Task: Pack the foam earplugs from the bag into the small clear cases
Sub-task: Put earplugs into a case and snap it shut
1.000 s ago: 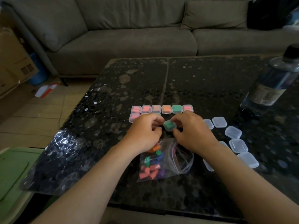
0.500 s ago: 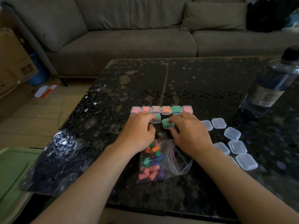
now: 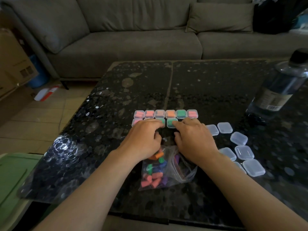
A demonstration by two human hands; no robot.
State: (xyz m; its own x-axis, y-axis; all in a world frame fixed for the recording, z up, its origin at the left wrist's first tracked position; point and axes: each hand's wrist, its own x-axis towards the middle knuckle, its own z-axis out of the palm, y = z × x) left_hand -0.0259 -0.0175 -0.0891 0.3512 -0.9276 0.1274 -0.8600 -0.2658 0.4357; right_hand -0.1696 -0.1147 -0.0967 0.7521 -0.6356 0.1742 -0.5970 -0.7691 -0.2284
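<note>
The green-filled case [image 3: 172,123] has come down from between the fingers into the second row mid-table — right hand [image 3: 194,140] fingertips resting on it, left hand [image 3: 145,139] curled empty beside — one more packed, the bag [image 3: 166,170] toward the near edge still holding earplugs.

grey sofa [image 3: 133,39] behind | dark speckled table [image 3: 208,84] | tiled floor [image 3: 33,117] | cardboard box [image 3: 13,64] left | dim light

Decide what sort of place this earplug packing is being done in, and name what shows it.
Most likely a home living room. A grey sofa with a loose cushion stands behind a low dark coffee table, and a cardboard box sits on the tiled floor.
</note>
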